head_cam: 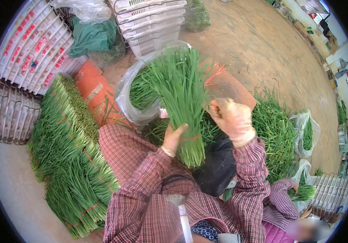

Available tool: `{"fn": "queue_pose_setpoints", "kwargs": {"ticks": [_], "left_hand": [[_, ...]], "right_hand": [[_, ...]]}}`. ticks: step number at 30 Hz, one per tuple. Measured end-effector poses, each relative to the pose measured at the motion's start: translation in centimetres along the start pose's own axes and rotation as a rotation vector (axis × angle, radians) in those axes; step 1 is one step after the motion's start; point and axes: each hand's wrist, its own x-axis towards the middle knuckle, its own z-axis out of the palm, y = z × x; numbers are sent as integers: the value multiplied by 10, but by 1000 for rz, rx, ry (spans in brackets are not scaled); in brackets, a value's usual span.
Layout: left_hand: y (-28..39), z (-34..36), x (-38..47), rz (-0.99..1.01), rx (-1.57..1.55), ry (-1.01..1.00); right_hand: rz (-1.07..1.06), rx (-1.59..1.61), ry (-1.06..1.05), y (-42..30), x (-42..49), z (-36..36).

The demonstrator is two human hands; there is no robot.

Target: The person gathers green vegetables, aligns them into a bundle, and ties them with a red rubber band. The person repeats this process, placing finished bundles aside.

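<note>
My left hand, in a thin glove, grips a bundle of green chives low down. The leaves point away from me and the pale cut ends towards my lap. A red tie circles the bundle near those ends. To the right of the leaves is my gloved right hand, fingers curled; whether they pinch a leaf is unclear. Behind the bundle lies an open clear plastic bag with more chives inside. Several loose red ties lie beyond my right hand, on an orange board.
Tied chive bundles are stacked at my left. White plastic crates stand behind them, with more crates ahead. A loose chive heap lies at right. Beyond it, a co-worker's hand touches chives. Black cloth or plastic lies near my lap.
</note>
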Motion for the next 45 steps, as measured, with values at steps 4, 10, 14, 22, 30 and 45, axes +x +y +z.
{"fn": "queue_pose_setpoints", "kwargs": {"ticks": [4,10,14,22,30,45], "left_hand": [[-4,-5,4,11,-11,-3],[9,25,-11,-69,-141,-43],[-5,5,-8,-47,-28,-76],[-8,5,-13,-112,-83,-157],[0,-2,-14,-130,-83,-198],[-44,-35,9,-166,20,-192]], "right_hand": [[98,474,-115,-4,-6,-40],[168,349,-180,5,19,16],[145,221,-242,20,28,42],[240,200,-461,21,29,20],[160,216,-481,9,37,13],[358,295,-489,33,24,62]]}}
